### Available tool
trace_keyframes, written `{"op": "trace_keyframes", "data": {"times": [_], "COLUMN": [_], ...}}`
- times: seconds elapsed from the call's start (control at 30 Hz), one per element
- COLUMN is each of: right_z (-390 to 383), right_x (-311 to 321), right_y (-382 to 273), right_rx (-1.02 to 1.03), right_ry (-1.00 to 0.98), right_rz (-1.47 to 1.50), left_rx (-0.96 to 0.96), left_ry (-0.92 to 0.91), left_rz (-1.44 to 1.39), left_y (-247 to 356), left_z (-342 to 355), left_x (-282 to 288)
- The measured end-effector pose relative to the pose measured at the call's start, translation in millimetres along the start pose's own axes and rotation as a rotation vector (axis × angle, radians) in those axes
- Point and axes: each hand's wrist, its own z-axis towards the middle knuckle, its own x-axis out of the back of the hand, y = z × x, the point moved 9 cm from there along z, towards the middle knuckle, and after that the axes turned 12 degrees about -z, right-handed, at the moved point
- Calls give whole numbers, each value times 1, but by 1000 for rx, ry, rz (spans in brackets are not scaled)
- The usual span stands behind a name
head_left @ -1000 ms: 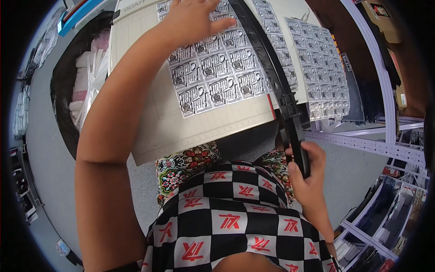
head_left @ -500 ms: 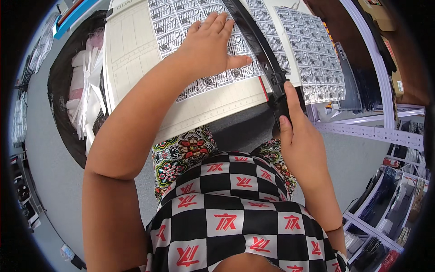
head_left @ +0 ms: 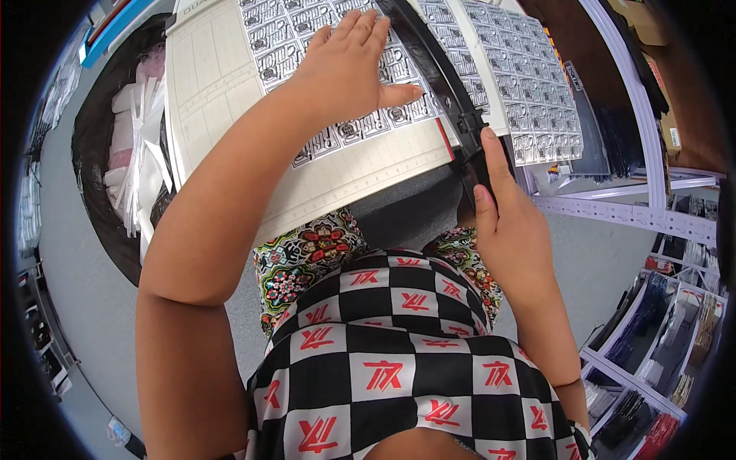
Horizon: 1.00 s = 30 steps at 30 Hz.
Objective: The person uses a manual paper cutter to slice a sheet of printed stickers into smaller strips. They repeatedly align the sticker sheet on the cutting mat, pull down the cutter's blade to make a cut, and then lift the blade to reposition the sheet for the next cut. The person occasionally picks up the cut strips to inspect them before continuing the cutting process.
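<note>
A cream paper cutter [head_left: 207, 84] with a grid and ruler holds a sheet of repeated black-and-white printed labels [head_left: 284, 54]. My left hand [head_left: 345, 73] lies flat on that sheet with fingers spread and thumb out toward the blade. My right hand [head_left: 510, 222] grips the black cutter arm [head_left: 429, 65] at its handle, index finger along it and thumb beside it. The arm lies down along the red-marked right edge of the board, past the printed sheet. More printed sheets [head_left: 529, 92] rest on the right of the arm.
A black bag [head_left: 100, 176] with white paper scraps [head_left: 134, 146] stands left of the cutter. Lilac metal racks [head_left: 613, 215] with cardboard boxes and sorted flat items fill the right side. My patterned trousers show below the board, over a grey floor [head_left: 84, 307].
My left hand has slid down and right on the sheet and flattened. My right hand has moved up with the cutter handle, which is now lower against the board.
</note>
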Motion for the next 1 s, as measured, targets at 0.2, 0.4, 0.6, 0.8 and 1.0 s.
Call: {"op": "trace_keyframes", "data": {"times": [0.2, 0.4, 0.6, 0.8, 1.0], "right_z": [1, 1, 0, 0, 1], "right_x": [-5, -8, -9, -8, -9], "right_y": [2, 3, 3, 2, 4], "right_rx": [13, 44, 9, 46, 7], "right_ry": [3, 38, -19, 44, 4], "right_rz": [-33, -67, -52, -48, -46], "left_rx": [168, 209, 223, 221, 232], "left_ry": [-279, -425, -409, -358, -345], "left_rz": [-134, -127, -149, -188, -162], "left_y": [-2, 9, 4, 7, 7], "left_z": [4, 6, 4, 5, 3], "left_x": [-1, 7, 7, 11, 11]}}
